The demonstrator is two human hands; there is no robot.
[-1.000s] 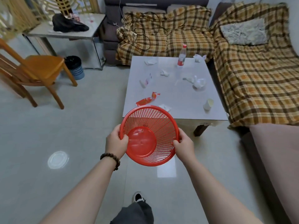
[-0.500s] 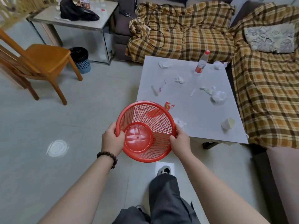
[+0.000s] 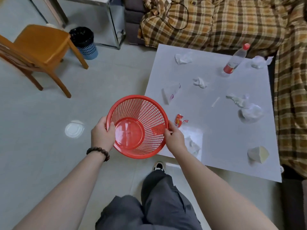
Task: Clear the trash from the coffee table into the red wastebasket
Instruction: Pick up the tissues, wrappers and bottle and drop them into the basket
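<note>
red wastebasket (image 3: 137,127) between both hands

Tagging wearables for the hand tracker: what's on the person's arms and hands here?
Both forearms are bare, no sleeves in view, no gloves. The left hand has a bracelet of dark brown round beads at the wrist. The right hand and its wrist show no watch, band or ring.

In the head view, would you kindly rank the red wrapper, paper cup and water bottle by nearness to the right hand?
From the right hand:
1. Red wrapper, just beyond its fingers.
2. Paper cup, table's near right corner.
3. Water bottle, far edge by the sofa.
</note>
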